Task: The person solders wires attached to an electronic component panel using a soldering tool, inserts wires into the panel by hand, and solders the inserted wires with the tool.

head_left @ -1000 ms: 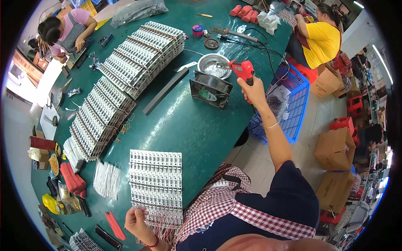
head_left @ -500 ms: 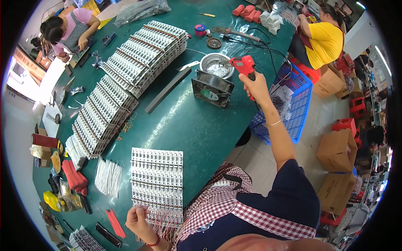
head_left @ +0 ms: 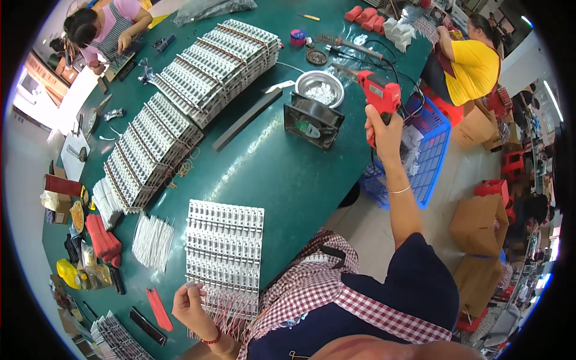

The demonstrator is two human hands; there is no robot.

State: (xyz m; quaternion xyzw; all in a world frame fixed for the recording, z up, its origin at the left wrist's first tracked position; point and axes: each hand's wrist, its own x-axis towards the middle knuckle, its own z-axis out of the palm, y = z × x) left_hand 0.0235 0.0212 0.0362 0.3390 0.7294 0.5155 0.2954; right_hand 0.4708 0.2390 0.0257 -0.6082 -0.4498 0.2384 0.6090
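My right hand point(head_left: 387, 137) is wrapped round the handle of a red soldering gun point(head_left: 379, 93). Its metal tip points left, just beyond the rim of a steel bowl point(head_left: 301, 81) with silvery white bits inside. A square black fan point(head_left: 312, 125) stands in front of the bowl. Down at the near edge, my left hand point(head_left: 193, 309) has its fingertips pinched together by the lower left corner of a white panel of small modules point(head_left: 225, 240). Thin red and white wires point(head_left: 234, 306) hang from that panel's near end. Whatever the pinch holds is too small to make out.
Tall stacks of white panels point(head_left: 204, 72) curve along the left, beside a dark bar point(head_left: 247, 120). White wires point(head_left: 153, 240) and red wires point(head_left: 159, 309) lie left of my panel. A blue basket point(head_left: 435, 162) sits at the table's right side. Two people work across the table.
The soldering gun has moved up and right, its tip leaving the inside of the bowl. My left hand remains by the panel's corner, fingers pinched. The whole view has shifted slightly.
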